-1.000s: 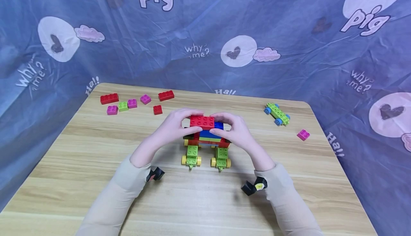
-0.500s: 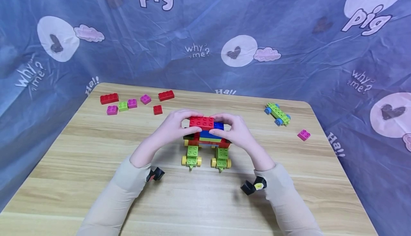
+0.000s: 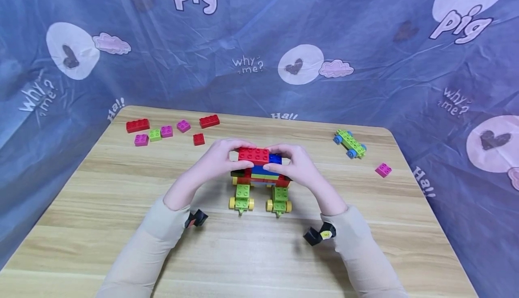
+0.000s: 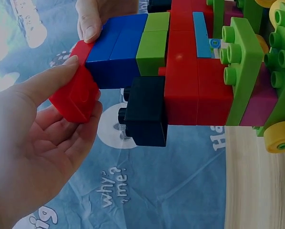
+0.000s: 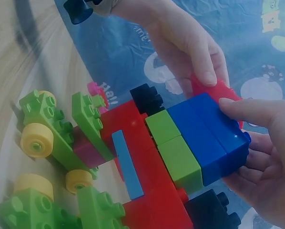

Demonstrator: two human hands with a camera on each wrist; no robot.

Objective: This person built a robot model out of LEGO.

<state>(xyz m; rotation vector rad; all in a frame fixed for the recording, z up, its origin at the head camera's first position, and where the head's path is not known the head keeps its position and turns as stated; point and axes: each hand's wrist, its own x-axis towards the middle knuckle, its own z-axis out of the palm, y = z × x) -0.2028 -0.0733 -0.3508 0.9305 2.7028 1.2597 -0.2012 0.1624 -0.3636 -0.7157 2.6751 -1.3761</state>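
Red brick (image 3: 253, 155) is sitting atop the model (image 3: 259, 178), both hands' fingers grasping it: left hand (image 3: 216, 162) pinching one end, right hand (image 3: 295, 166) the other.

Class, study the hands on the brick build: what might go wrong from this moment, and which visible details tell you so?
1. Both the left hand and right hand pinch the red brick at the top of the build; uneven pressure might seat it crooked.
2. The build stands on two narrow green wheeled bases, so it might roll or tip.
3. A black brick juts out sideways and might get knocked off.
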